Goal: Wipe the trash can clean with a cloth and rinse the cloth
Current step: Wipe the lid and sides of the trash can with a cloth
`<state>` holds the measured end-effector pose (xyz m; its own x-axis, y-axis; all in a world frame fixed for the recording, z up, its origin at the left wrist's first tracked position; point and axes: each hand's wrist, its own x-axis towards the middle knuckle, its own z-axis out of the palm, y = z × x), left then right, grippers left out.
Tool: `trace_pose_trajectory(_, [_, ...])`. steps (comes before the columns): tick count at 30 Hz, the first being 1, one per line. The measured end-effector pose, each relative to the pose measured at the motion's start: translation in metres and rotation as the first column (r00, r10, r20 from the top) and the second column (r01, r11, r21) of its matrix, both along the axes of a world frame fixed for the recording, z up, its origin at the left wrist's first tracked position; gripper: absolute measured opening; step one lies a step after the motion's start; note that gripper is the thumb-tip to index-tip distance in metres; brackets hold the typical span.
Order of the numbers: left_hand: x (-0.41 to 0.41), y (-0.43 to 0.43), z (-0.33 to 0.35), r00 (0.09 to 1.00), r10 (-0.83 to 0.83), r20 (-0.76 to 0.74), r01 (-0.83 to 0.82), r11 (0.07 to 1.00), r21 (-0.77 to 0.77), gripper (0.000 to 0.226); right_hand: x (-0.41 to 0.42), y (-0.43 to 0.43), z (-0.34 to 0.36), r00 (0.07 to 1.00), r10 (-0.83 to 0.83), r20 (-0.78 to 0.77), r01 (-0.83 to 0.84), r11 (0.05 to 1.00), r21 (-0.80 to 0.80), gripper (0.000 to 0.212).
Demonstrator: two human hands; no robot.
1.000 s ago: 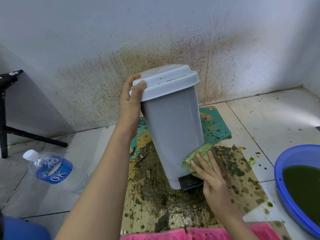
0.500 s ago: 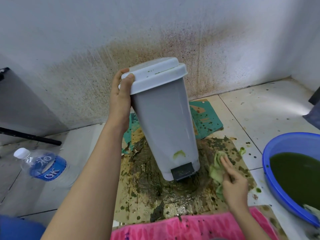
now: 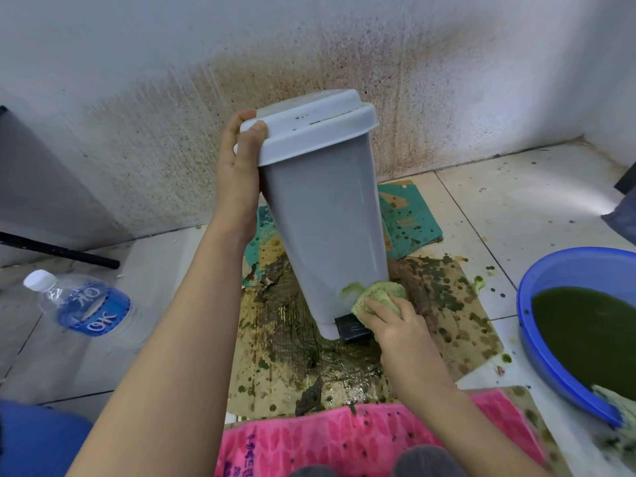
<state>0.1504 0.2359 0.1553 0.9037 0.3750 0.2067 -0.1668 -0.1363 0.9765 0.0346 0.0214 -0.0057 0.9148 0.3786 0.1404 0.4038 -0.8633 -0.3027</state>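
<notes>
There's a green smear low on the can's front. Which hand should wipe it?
Right. The right hand holds the cloth against the trash can, just beside the green smear. The left hand grips the lid rim, holding the can tilted, so it is busy.

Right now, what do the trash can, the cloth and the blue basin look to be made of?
Trash can: smooth grey plastic, white lid, going by the moulded edges and faint sheen. Cloth: soft looped fabric, probably terry, bunched in the right hand. Basin: glossy blue plastic, likely, from its shiny rolled rim.
</notes>
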Motion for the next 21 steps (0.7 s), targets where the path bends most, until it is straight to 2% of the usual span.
trace_pose_trajectory(2, [-0.002,-0.001,0.000,1.000,0.005,-0.007,-0.005,1.000,-0.009,0.043,-0.005,0.008,0.021,0.994,0.070,-0.087,-0.076,0.995,-0.062,0.063])
trace_pose_trajectory(3, [-0.003,-0.001,0.001,1.000,0.007,-0.009,-0.007,1.000,-0.012,0.041,-0.006,0.009,0.026,0.985,0.103,-0.136,-0.108,0.994,-0.031,0.060])
trace_pose_trajectory(5, [-0.004,-0.002,0.003,1.000,0.008,-0.010,-0.008,1.000,-0.006,0.038,-0.004,0.013,0.034,0.970,0.067,-0.232,-0.077,0.997,-0.033,0.058])
trace_pose_trajectory(8, [-0.007,-0.006,0.002,1.000,-0.005,0.004,0.005,1.000,-0.006,0.035,-0.004,0.028,0.039,0.966,-0.014,-0.256,-0.028,0.987,-0.157,0.050])
trace_pose_trajectory(12, [-0.017,0.001,-0.008,0.998,-0.062,0.016,0.062,0.998,-0.011,0.042,-0.024,0.062,0.032,0.936,0.049,-0.350,-0.155,0.946,-0.283,0.047])
trace_pose_trajectory(17, [-0.031,0.021,-0.019,0.995,-0.097,0.013,0.097,0.995,-0.027,0.055,-0.018,0.046,0.022,0.948,0.031,-0.317,-0.108,0.967,-0.231,0.054])
trace_pose_trajectory(19, [-0.035,0.020,-0.025,0.993,-0.116,0.014,0.116,0.993,-0.006,0.058,-0.021,0.038,0.017,0.935,0.036,-0.352,-0.122,0.966,-0.226,0.055])
trace_pose_trajectory(21, [-0.039,0.015,-0.029,0.991,-0.133,0.020,0.134,0.991,-0.013,0.055,-0.021,0.031,0.015,0.902,0.044,-0.429,-0.113,0.984,-0.136,0.058])
